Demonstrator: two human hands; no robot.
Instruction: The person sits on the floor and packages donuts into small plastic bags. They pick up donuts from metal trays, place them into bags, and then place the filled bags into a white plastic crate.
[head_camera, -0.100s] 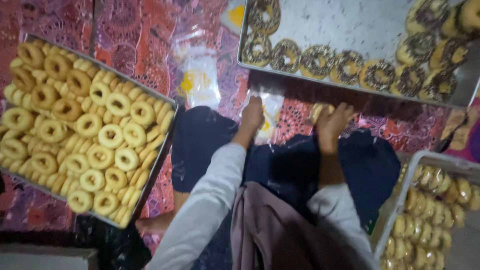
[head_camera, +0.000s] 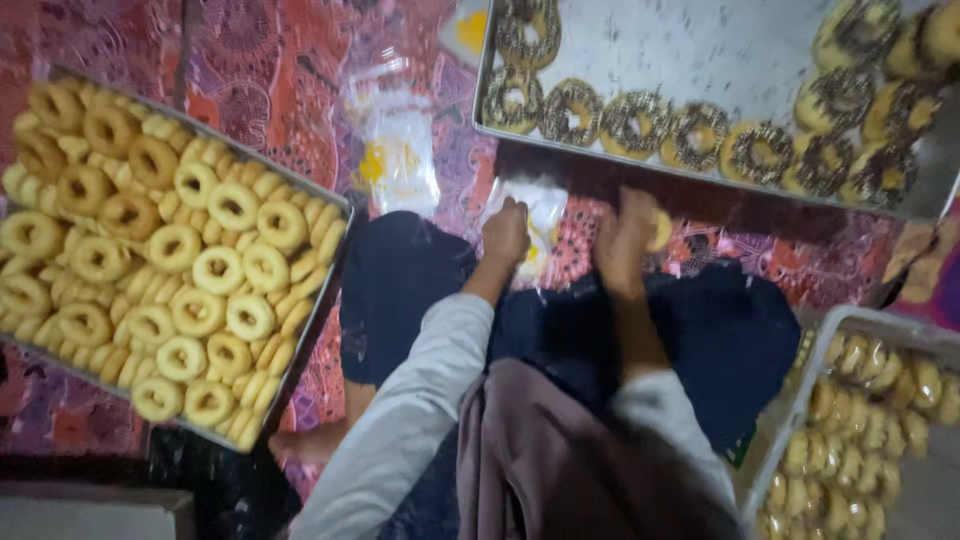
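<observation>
A clear plastic bag (head_camera: 535, 215) lies on the patterned mat just near of the far tray (head_camera: 700, 50), pinched in the curled left hand (head_camera: 506, 233), while the right hand (head_camera: 625, 240) closes its fingers on a pale ring-shaped cookie (head_camera: 658, 230); another clear bag with yellow print (head_camera: 398, 160) lies to the left.

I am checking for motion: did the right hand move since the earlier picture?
Yes. Against the steady metal tray, the right hand shifted left, toward the plastic bag.
</observation>
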